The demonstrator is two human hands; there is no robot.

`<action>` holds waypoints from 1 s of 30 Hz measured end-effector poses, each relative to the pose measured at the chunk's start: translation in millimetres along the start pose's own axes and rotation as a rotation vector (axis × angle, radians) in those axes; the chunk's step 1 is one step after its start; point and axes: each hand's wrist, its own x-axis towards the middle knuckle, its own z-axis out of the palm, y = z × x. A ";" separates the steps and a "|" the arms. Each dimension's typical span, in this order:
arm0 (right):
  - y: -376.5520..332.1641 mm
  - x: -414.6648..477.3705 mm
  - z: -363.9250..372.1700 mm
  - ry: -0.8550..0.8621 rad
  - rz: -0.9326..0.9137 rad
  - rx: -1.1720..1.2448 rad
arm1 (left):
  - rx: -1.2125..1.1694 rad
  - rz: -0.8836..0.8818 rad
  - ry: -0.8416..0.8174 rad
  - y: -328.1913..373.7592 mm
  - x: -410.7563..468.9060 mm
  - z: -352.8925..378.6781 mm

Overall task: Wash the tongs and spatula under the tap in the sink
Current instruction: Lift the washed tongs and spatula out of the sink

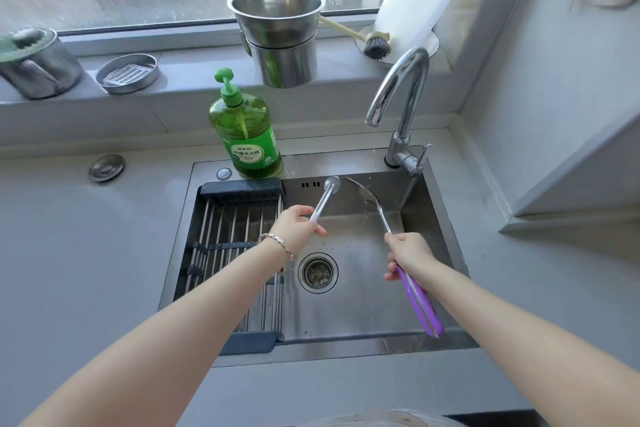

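We judge the wash to be mid-way. Both tools are in hand and down in the sink (pixel 363 319), their heads raised toward the tap (pixel 401 87), and droplets fleck the steel below the spout. We cannot say for sure whether water is running; any stream is too faint to make out. Neither tool has been set down, so finishing the rinse and putting both aside are left.

Our left hand (pixel 298 224) sits below and left of the tap, fingers curled round the pale handle of the spatula (pixel 327 189). The spatula's clear round head points at the back wall, left of the spout. Our right hand (pixel 410 253), below the tap and nearer us, grips the tongs (pixel 420 305) at mid-length. The purple handles trail back toward us and the metal tips are pressed together under the spout. The hands are apart, and the two tool heads are close beside each other.
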 end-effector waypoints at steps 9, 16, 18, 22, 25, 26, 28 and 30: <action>-11.0 -15.6 51.2 0.008 -0.183 -0.151 | 0.761 0.303 0.244 -64.5 -17.6 -58.6; -6.3 -21.0 115.7 -0.047 -0.221 -0.106 | 0.691 0.027 0.110 -138.7 -5.6 -78.9; 0.2 -17.5 131.0 -0.044 -0.201 -0.133 | 0.700 -0.007 0.040 -157.2 6.9 -75.8; 9.9 -11.8 155.2 -0.031 -0.178 -0.178 | 0.856 -0.122 -0.091 -193.2 26.4 -70.1; 15.1 -8.8 167.7 -0.029 -0.165 -0.185 | 0.922 -0.199 -0.192 -211.7 31.6 -71.4; 15.7 -7.9 171.4 -0.033 -0.159 -0.185 | 0.920 -0.199 -0.204 -214.6 32.4 -71.7; 15.3 -6.2 180.3 -0.047 -0.155 -0.197 | 0.869 -0.152 -0.186 -216.7 31.9 -72.2; 13.1 -6.4 192.6 -0.062 -0.150 -0.190 | 0.744 -0.100 -0.072 -213.3 30.0 -76.7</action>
